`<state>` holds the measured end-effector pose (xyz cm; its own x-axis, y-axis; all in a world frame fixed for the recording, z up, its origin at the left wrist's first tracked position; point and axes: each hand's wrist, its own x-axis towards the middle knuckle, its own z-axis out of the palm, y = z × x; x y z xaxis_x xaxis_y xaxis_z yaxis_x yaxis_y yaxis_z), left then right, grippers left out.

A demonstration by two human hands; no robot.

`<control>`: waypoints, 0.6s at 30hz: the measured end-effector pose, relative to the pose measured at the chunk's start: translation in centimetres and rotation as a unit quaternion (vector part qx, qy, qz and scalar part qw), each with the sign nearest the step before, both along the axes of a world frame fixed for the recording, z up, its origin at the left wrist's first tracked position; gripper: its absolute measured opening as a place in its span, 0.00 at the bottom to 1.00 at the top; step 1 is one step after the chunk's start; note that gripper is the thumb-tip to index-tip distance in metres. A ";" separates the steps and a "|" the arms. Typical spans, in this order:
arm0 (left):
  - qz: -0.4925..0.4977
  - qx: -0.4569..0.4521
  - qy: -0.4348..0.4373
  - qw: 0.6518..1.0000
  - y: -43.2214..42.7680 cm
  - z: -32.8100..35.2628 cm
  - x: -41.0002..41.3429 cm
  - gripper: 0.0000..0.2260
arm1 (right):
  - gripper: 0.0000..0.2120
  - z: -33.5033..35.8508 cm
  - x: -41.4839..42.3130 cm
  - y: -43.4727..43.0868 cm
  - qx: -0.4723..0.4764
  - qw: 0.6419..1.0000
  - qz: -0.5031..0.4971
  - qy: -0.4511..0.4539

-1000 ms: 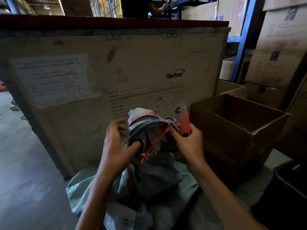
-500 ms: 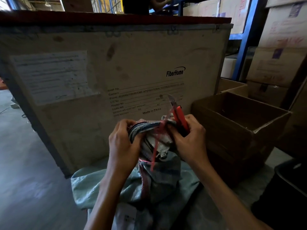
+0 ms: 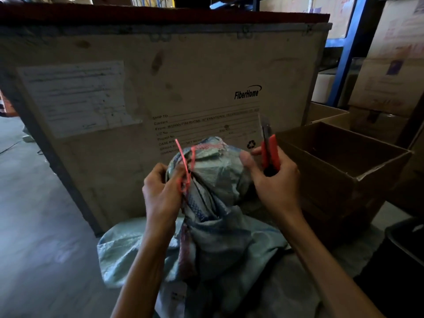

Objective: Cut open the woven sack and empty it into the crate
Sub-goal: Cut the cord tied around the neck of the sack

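We face a big wooden crate (image 3: 160, 88), its pale side panel printed with "FiberHome" and shipping lines (a worn paper label is stuck to its left part). To its right stands an open cardboard box (image 3: 344, 161), with more cartons stacked on blue shelving behind. On the floor just in front of the crate lies our woven sack (image 3: 213, 237), pale green-blue with red and blue stripes, its bunched neck raised up between our hands and reaching in front of the lower part of the crate's printed text. Our left hand (image 3: 160, 193) is clenched around the left side of the gathered neck, pinching the red plastic tie (image 3: 185, 171) that hangs there; one end of the tie sticks up above the fingers. Our right hand (image 3: 273, 180) grips a red utility knife (image 3: 269, 150), blade out and pointing up, held just to the right of the sack's neck, while the thumb presses against the fabric.
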<state>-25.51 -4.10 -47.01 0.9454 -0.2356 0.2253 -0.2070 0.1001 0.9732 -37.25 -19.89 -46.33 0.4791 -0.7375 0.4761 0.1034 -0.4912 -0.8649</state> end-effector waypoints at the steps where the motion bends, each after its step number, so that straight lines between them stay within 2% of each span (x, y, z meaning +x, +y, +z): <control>1: 0.034 -0.011 -0.011 0.999 0.2 0.1 0.2 0.17 | 0.20 0.2 -0.2 0.5 0.033 0.998 0.047 0.005; 3: 0.062 -0.032 -0.007 0.998 0.4 0.3 0.7 0.18 | 0.24 0.4 -0.4 1.6 0.089 0.984 0.152 0.034; 6: -0.020 -0.144 0.118 0.982 0.0 0.5 0.8 0.12 | 0.18 -0.2 0.2 2.9 0.088 0.973 0.201 0.067; 8: -0.100 -0.227 0.205 0.947 -0.5 0.2 0.6 0.12 | 0.08 -0.5 0.8 3.1 0.063 0.984 0.163 0.044; 10: -0.145 -0.271 0.276 0.911 -0.6 -0.1 0.3 0.19 | 0.10 -0.7 1.1 2.6 -0.006 0.994 0.102 0.029; 12: -0.176 -0.286 0.332 0.881 -0.6 -0.3 0.2 0.19 | 0.08 -0.8 1.3 1.9 -0.061 0.996 0.057 0.030; 14: -0.193 -0.278 0.359 0.870 -0.6 -0.5 0.1 0.19 | 0.09 -0.7 1.2 1.1 -0.063 0.997 0.031 0.027; 18: -0.202 -0.268 0.377 0.863 -1.0 -0.6 -0.4 0.15 | 0.12 -0.4 1.2 -0.3 0.011 1.000 -0.010 0.018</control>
